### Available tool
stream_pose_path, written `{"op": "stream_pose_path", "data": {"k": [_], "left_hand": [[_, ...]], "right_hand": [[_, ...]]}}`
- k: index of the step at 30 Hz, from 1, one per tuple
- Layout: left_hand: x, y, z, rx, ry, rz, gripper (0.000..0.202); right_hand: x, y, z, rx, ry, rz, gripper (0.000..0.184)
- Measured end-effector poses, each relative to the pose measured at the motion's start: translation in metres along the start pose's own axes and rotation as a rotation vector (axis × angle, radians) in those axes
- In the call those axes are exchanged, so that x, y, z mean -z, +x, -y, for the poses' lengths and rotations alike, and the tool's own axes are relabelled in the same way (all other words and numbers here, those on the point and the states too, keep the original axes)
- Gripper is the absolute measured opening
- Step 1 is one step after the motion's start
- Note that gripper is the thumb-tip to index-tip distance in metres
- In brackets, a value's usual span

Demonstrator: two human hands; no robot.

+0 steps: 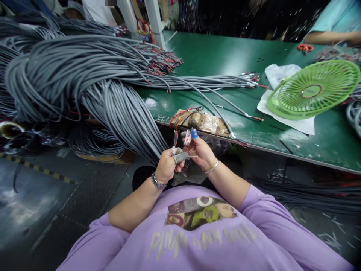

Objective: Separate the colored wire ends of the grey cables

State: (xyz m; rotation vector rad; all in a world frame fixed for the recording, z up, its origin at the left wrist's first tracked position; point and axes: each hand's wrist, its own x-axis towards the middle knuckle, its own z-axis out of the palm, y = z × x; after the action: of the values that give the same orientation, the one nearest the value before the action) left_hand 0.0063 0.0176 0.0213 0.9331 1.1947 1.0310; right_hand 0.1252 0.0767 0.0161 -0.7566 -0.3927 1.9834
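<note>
Hands (167, 165) with grey cable (181, 157) near table edge (282, 153)

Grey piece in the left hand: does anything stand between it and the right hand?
No visible barrier: thin wires show in the narrow gap between the right hand and the grey piece, which the left hand holds. The green table lies beyond both hands.

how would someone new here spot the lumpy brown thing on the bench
Find the green bench and follow its near edge to the spot just beyond the person's left hand and right hand. There lies the lumpy brown piece, with shiny patches on top. Its brown, uneven surface sets it apart from the gray cables nearby.
</note>
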Motion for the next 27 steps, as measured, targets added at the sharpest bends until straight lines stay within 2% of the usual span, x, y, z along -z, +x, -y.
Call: {"op": "stream_pose_path", "data": {"k": [7,10,14,19,27], "left_hand": [[0.003,-0.010,0.002,-0.003,-0.005,-0.015,0.035],[0.003,-0.015,0.003,-0.006,-0.009,-0.033,0.035],[0.003,-0.016,0.003,-0.042,-0.057,-0.089,0.038],[0.000,-0.014,-0.001,-0.039,-0.082,-0.081,0.040],[-0.003,-0.010,-0.005,-0.009,-0.114,-0.072,0.037]], "right_hand": [[0.010,0.000,0.003,-0.085,-0.004,0.091,0.053],[0.012,-0.003,0.007,-0.110,-0.031,0.129,0.052],[0.014,-0.005,0.006,-0.013,-0.099,0.131,0.039],[0.018,-0.002,0.000,0.098,-0.169,0.143,0.038],[0.011,0.002,0.002,-0.059,-0.017,0.153,0.039]]}}
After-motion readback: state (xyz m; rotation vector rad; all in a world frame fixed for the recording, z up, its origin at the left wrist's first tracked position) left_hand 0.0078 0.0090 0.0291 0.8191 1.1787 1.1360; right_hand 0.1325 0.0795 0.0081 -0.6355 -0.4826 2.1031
